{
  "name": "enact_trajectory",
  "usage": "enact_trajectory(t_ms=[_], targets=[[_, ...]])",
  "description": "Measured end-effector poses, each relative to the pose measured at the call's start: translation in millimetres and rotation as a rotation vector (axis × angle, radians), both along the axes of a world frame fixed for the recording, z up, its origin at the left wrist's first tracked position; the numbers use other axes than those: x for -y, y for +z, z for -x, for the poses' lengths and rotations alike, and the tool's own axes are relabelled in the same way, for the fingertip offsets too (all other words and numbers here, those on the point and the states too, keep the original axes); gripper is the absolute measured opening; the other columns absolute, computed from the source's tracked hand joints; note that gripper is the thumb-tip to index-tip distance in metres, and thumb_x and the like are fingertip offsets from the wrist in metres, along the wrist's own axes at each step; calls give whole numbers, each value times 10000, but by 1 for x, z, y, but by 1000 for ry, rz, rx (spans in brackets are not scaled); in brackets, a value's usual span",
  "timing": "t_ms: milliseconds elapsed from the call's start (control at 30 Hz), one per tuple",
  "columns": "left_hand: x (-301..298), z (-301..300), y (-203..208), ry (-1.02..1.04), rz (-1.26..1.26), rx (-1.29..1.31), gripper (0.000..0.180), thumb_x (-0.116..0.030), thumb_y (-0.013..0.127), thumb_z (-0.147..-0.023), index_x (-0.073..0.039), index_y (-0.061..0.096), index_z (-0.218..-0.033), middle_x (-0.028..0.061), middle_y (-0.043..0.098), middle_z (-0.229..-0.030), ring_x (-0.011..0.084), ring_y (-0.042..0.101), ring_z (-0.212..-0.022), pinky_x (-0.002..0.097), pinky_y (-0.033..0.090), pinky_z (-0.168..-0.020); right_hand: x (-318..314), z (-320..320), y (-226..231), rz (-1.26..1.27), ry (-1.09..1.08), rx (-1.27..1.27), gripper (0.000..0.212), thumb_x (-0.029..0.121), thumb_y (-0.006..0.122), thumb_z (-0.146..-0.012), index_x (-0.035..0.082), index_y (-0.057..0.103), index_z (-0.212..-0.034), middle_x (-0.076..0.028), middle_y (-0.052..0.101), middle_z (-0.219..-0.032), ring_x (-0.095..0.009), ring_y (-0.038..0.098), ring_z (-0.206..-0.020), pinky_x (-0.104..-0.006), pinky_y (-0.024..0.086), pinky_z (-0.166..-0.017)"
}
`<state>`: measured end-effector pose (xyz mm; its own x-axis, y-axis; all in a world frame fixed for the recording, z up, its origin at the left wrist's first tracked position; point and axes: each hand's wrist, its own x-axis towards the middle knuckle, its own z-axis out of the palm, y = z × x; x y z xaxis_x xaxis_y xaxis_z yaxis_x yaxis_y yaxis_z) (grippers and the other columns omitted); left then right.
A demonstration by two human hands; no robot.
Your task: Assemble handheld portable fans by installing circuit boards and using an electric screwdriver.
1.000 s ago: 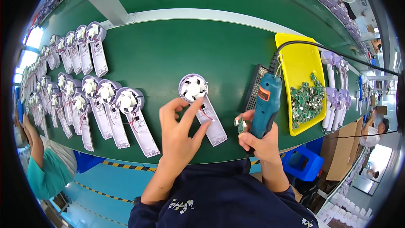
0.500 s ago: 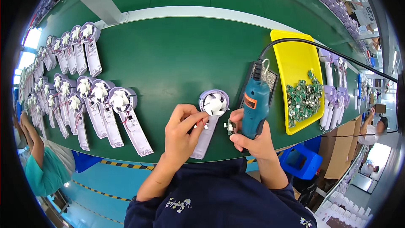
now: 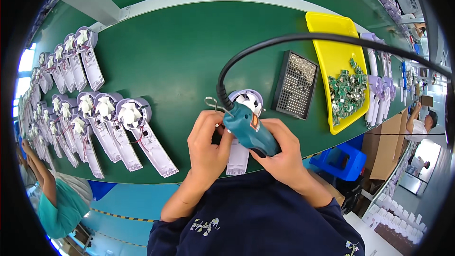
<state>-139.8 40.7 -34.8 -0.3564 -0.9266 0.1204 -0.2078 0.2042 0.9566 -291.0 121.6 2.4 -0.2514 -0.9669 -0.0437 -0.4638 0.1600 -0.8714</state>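
Observation:
Right in front of me a lilac handheld fan housing (image 3: 237,160) lies on the green table, its white fan blades partly covered by the tool. My right hand (image 3: 286,154) is wrapped round a teal electric screwdriver (image 3: 247,128), tilted across the housing with its cable end toward the upper left. My left hand (image 3: 204,144) is closed in a pinch at the housing's left side, below the tool's wire hook. A speck of white shows at its fingertips; the rest of what it grips is hidden. No circuit board shows in my right hand from here.
A black screw tray (image 3: 280,84) with a perforated plate lies right of the housing. Beyond it stands a yellow tray (image 3: 332,33) holding green circuit boards (image 3: 348,92). Rows of opened fan housings (image 3: 154,151) fill the left. The screwdriver's black cable (image 3: 279,39) arches over the table.
The screwdriver has swung left from beside the yellow tray to over the fan housing, uncovering the screw tray. My hands have come together; the small circuit board at my right fingers is now out of sight.

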Motion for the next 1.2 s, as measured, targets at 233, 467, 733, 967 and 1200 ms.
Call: enact_trajectory(t_ms=[233, 467, 733, 967, 1200], targets=[[3, -2, -1, -21, -61, -28, 176, 107, 658, -788, 33, 596, -935, 119, 601, -925, 198, 610, -721, 284, 509, -611, 2, 0, 0, 73, -49, -115, 397, 14, 773, -716, 8, 597, -1072, -119, 604, -1040, -279, 640, -937, -338, 519, -785], [3, -6, 14, -83, -251, -25, 139, 65, 673, -838, 4, 631, -956, 95, 604, -988, 165, 636, -833, 261, 555, -645, -2, -7, -9, -132, -252, 216, 382, 143, 796, -805, 3, 547, -1057, -104, 711, -855, -158, 698, -755, -286, 527, -670], [3, -10, 10, -135, -372, -50, 133, 89, 639, -857, 38, 597, -972, 88, 579, -1055, 121, 598, -877, 240, 522, -733, 5, -7, -13, -146, -212, 215, 369, 138, 782, -807, 2, 537, -1048, -115, 702, -788, -204, 722, -731, -302, 539, -627], [2, -8, 10, -139, -363, -59, 136, 96, 636, -856, 40, 594, -973, 90, 581, -1051, 122, 601, -870, 240, 521, -735, 10, -9, -10, -172, -225, 188, 362, 141, 775, -809, 0, 533, -1039, -133, 692, -773, -233, 719, -705, -315, 538, -606], [4, -9, 17, -144, -328, 29, 163, 59, 667, -843, 1, 646, -993, 108, 606, -1017, 170, 650, -824, 267, 566, -708, 12, -11, -5, -201, -242, 180, 343, 154, 769, -821, -8, 556, -1035, -106, 687, -793, -173, 677, -723, -298, 521, -642]])
